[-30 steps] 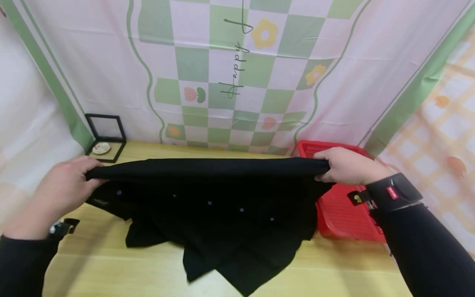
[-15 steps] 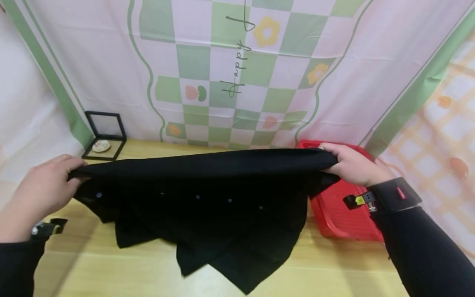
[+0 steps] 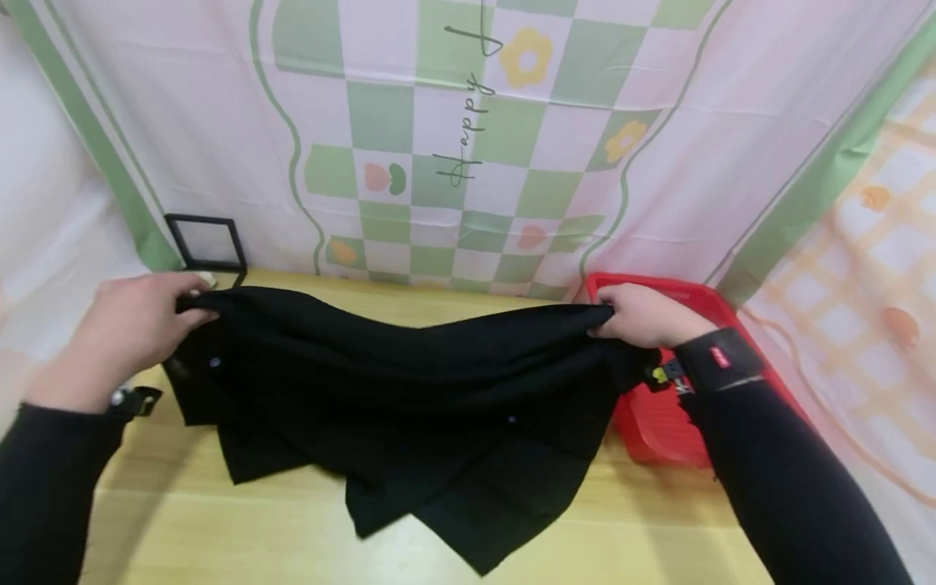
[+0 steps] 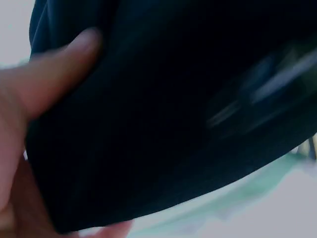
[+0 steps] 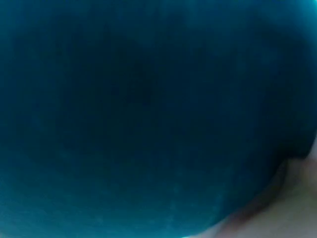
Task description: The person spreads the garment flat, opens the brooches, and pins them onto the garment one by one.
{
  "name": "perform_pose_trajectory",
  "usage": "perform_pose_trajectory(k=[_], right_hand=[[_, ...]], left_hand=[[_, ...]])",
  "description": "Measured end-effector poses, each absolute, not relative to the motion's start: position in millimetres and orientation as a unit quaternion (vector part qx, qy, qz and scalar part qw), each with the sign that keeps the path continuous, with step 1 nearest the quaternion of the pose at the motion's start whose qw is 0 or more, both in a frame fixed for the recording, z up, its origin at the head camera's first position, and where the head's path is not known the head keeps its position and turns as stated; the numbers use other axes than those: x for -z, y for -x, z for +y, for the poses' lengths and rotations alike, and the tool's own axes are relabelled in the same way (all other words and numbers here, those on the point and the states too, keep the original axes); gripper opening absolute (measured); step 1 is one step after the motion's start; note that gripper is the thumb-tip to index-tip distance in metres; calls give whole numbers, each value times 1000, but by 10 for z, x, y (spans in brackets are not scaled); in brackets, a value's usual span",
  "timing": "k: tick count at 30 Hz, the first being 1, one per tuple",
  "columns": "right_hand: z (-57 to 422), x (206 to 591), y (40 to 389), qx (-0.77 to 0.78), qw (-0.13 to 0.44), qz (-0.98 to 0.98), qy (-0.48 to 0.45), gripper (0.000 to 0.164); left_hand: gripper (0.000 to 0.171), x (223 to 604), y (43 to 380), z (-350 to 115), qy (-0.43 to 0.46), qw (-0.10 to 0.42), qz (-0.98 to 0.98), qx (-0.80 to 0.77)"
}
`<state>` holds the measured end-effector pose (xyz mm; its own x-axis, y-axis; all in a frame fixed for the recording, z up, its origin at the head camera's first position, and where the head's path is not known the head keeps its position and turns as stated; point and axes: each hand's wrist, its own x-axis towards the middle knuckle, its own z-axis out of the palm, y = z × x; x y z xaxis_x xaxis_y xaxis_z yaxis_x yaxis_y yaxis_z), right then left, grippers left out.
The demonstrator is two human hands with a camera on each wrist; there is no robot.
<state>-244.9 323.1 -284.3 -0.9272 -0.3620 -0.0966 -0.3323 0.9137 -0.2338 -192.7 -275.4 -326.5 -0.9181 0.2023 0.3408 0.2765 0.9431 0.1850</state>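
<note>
A black shirt (image 3: 409, 398) with small round buttons hangs between my two hands above the table. My left hand (image 3: 139, 329) pinches its upper left corner, thumb on the near side. At the other end, my right hand (image 3: 647, 317) pinches the upper right corner. The top edge sags in the middle, and pointed corners of cloth hang toward the table's near side. In the left wrist view the thumb (image 4: 62, 72) presses on the dark cloth (image 4: 148, 129), which is blurred. Dark cloth (image 5: 148, 109) fills most of the right wrist view, hiding most of the right hand.
A red plastic basket (image 3: 658, 426) stands at the right, partly behind my right hand and wrist. A black frame (image 3: 205, 242) stands at the back left corner of the wooden table (image 3: 241, 528). A checkered curtain (image 3: 468, 130) hangs behind.
The shirt's top edge, taut before, now sags. My hands first spread apart, then came closer together. The left hand has risen and now covers part of the black frame's base.
</note>
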Motion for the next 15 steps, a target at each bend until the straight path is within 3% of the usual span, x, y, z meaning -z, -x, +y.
perform_pose_trajectory(k=[3, 6, 8, 10, 13, 15], right_hand=[[3035, 3019, 2554, 90, 20, 986, 141, 25], [2829, 3180, 2586, 64, -9, 994, 90, 54], [2719, 3261, 2559, 45, -16, 996, 72, 72], [2623, 3313, 2499, 23, -15, 997, 78, 79], [2482, 3384, 2374, -4, 24, 992, 122, 64], [2383, 3453, 2271, -14, 72, 985, 155, 53]], left_hand=[[42, 3378, 1993, -2584, 61, 205, -961, 177], [62, 3518, 1989, -2495, 11, 184, -963, 196], [76, 3618, 1939, -2477, -5, 120, -974, 191], [85, 3719, 1864, -2485, -5, 35, -983, 178], [90, 3871, 1741, -2521, 12, -73, -984, 164], [89, 3972, 1665, -2541, 19, -114, -981, 155]])
